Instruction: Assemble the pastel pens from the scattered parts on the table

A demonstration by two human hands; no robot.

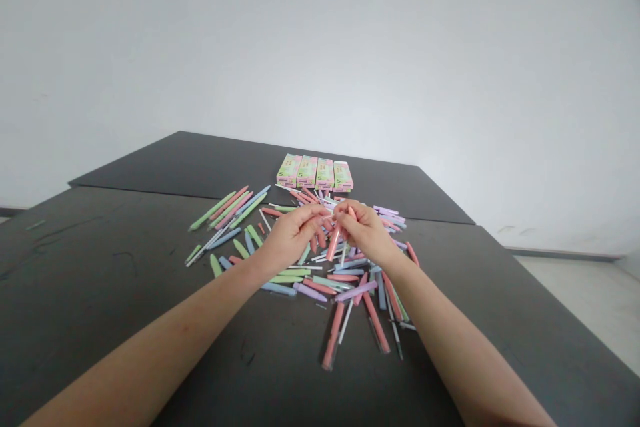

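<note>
My right hand (364, 227) is closed around a pink pen barrel (334, 245), which slants down toward me. Close beside it, my left hand (293, 235) pinches a thin white pen refill (327, 216); most of that piece is hidden by the fingers. The fingertips of both hands nearly meet above a loose pile of pen parts. In the pile lie pink barrels (376, 322), green barrels (287, 278), a purple barrel (356, 291), blue pieces and white refills (345, 321). Several pieces under my hands are covered.
Assembled-looking pink, green and blue pens (220, 210) lie side by side left of the pile. Behind it, several pink-and-green boxes (307, 171) stand in a row on the dark table (100, 280). A pale wall (320, 47) rises beyond the table's far edge.
</note>
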